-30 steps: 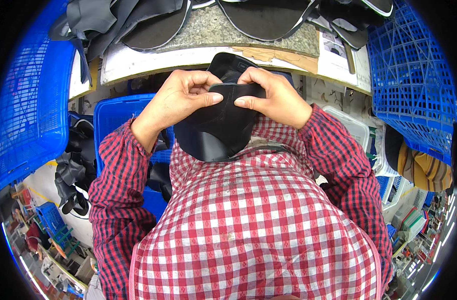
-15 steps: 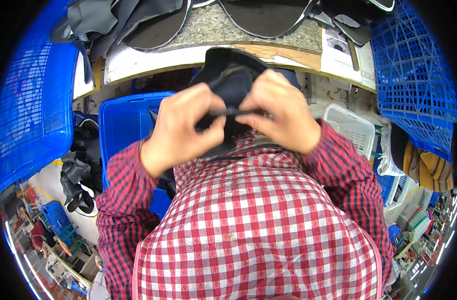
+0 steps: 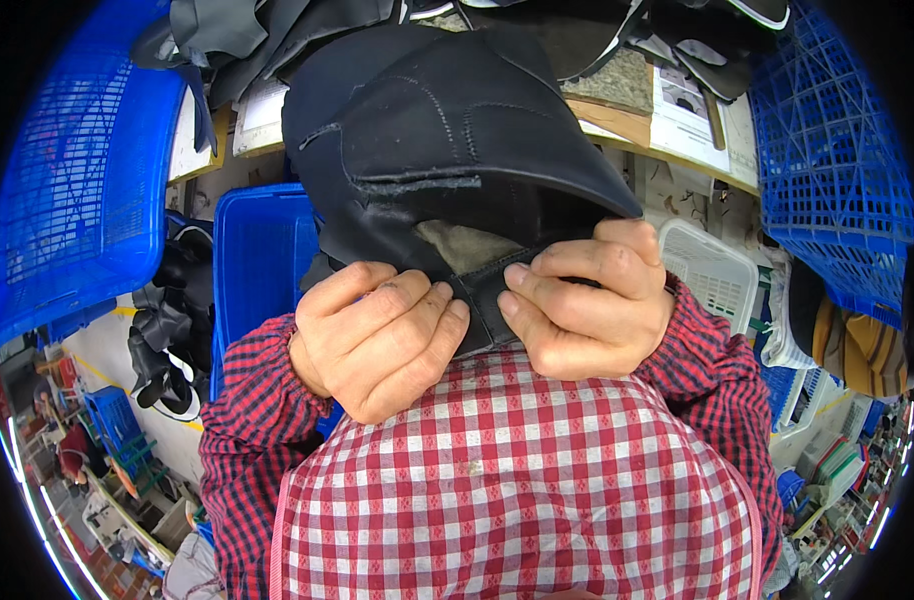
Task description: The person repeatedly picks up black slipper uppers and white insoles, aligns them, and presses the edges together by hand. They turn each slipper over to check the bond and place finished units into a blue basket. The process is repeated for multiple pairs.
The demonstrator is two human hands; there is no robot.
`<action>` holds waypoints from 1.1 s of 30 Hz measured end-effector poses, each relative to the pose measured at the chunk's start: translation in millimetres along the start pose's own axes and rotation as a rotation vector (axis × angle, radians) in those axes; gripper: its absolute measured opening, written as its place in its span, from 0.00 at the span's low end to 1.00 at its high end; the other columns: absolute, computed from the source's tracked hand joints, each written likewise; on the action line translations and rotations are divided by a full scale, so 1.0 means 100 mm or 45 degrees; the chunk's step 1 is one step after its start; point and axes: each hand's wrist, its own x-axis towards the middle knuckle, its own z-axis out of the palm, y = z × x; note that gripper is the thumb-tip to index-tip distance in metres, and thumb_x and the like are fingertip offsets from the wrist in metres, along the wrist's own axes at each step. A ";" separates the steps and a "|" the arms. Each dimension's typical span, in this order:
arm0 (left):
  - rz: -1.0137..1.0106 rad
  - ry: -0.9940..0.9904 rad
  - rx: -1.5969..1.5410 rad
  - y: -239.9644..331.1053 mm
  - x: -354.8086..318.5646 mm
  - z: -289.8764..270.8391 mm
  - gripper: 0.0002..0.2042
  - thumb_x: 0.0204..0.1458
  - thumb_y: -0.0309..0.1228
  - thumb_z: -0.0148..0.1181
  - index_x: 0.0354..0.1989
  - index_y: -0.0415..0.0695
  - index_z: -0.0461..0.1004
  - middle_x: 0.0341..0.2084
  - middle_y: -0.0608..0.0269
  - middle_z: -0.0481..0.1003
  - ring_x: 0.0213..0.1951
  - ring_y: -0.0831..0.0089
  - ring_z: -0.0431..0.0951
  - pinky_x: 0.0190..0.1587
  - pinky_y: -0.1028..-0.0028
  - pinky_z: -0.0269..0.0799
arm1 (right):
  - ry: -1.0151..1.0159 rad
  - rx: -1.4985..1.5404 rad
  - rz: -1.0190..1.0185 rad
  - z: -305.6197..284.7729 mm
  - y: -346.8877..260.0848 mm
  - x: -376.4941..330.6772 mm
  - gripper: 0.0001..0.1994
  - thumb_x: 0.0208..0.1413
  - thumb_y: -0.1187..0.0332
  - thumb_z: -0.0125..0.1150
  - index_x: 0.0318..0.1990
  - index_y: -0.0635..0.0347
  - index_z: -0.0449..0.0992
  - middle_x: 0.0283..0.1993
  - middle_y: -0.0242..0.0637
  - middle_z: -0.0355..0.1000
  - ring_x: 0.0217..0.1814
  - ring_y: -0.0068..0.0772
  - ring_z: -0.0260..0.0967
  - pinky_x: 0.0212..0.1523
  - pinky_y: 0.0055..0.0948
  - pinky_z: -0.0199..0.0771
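Both hands are down closer to the checked apron (image 3: 497, 490) compared with half a second ago, and the black stitched upper (image 3: 392, 110) now opens out big above them, overlapping the worktable (image 3: 743, 140) edge. Left hand (image 3: 382, 340) has fingers curled, pinching the near edge left of the seam; right hand (image 3: 589, 302) grips it just right. Blue crate (image 3: 260, 250) sits left, white basket (image 3: 705, 275) right.
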 end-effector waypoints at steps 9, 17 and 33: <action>-0.346 -0.172 -0.276 -0.12 0.06 -0.04 0.15 0.32 0.25 0.69 0.34 0.38 0.80 0.27 0.57 0.78 0.29 0.62 0.78 0.30 0.67 0.72 | -0.185 0.107 0.264 -0.10 0.06 0.05 0.12 0.37 0.70 0.74 0.33 0.51 0.82 0.36 0.25 0.77 0.41 0.31 0.73 0.41 0.34 0.66; -1.484 -0.526 -1.085 -0.41 0.04 0.10 0.08 0.51 0.23 0.71 0.36 0.38 0.77 0.30 0.71 0.75 0.35 0.83 0.73 0.43 0.78 0.70 | -0.395 0.600 1.104 0.09 0.20 -0.07 0.13 0.45 0.71 0.78 0.35 0.59 0.76 0.34 0.33 0.74 0.41 0.38 0.70 0.43 0.35 0.71; -0.463 -0.214 -0.434 -0.17 0.05 0.05 0.13 0.39 0.22 0.73 0.33 0.40 0.76 0.27 0.58 0.75 0.28 0.60 0.77 0.30 0.66 0.73 | -0.242 0.283 0.506 -0.02 0.09 -0.01 0.12 0.37 0.67 0.75 0.31 0.51 0.79 0.31 0.27 0.71 0.38 0.34 0.70 0.39 0.34 0.66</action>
